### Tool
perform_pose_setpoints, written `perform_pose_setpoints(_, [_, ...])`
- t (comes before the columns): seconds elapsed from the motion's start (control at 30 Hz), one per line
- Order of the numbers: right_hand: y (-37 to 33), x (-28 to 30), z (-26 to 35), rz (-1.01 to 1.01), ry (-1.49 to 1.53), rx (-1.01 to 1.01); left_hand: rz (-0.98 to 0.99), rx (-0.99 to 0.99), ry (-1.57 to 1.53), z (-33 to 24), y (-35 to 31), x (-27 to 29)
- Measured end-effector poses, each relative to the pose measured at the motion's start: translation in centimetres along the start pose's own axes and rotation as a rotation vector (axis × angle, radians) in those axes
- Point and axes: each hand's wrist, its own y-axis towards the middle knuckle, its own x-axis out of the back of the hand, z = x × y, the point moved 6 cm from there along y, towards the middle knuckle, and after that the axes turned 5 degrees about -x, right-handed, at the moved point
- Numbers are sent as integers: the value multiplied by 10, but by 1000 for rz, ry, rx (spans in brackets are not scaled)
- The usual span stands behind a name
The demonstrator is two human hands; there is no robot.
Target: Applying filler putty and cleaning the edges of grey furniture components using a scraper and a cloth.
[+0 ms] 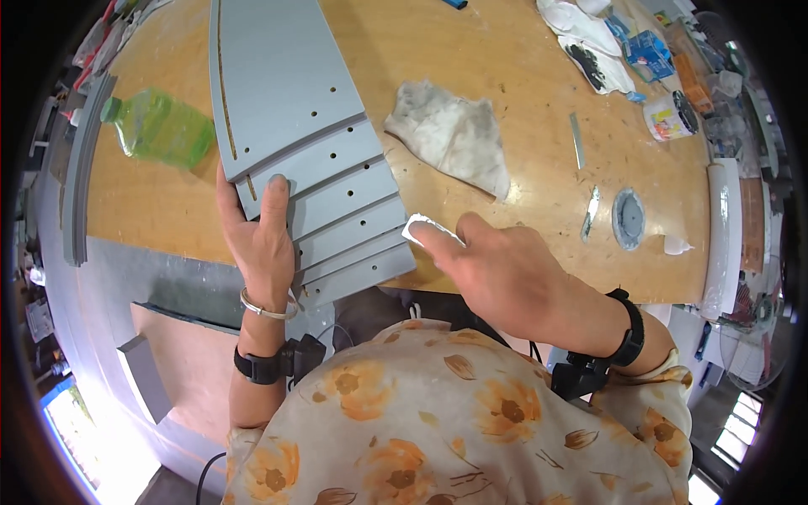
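My left hand grips the left edge of a stack of grey boards, its thumb lying on top. The boards overlap in steps towards me, with several small drilled holes and a narrow groove along the left side. My right hand is closed, pinching a small white folded piece against or just beside the stack's right edge. Whether that piece is paper, cloth or sandpaper I cannot tell. Beyond it, a stained white rag lies crumpled on the wooden table.
A green-tinted plastic bottle lies left of the boards. To the right are a thin blade, a smeared scraper, a round grey lid and a white tub. Long grey strips flank the table's left edge.
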Motion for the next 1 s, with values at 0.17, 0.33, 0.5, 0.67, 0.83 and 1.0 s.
perform_pose_setpoints(0.17, [0, 11, -19, -64, 251, 114, -1, -7, 85, 3, -3, 2])
perform_pose_setpoints(0.33, [25, 14, -29, -347, 381, 317, -9, -15, 35, 0, -3, -3])
perform_pose_setpoints(0.5, [42, 13, -16, -299, 238, 374, 3, 7, 22, 4, -2, -2])
perform_pose_setpoints(0.67, [46, 8, -14, -229, 194, 337, -13, 4, 62, 2, 0, -2])
perform_pose_setpoints(0.83, [43, 8, -12, -249, 267, 333, -6, 46, 25, 6, -2, 1])
perform_pose_setpoints(1.0, [25, -3, -25, -182, 457, 275, 2, 28, 22, 7, 1, 1])
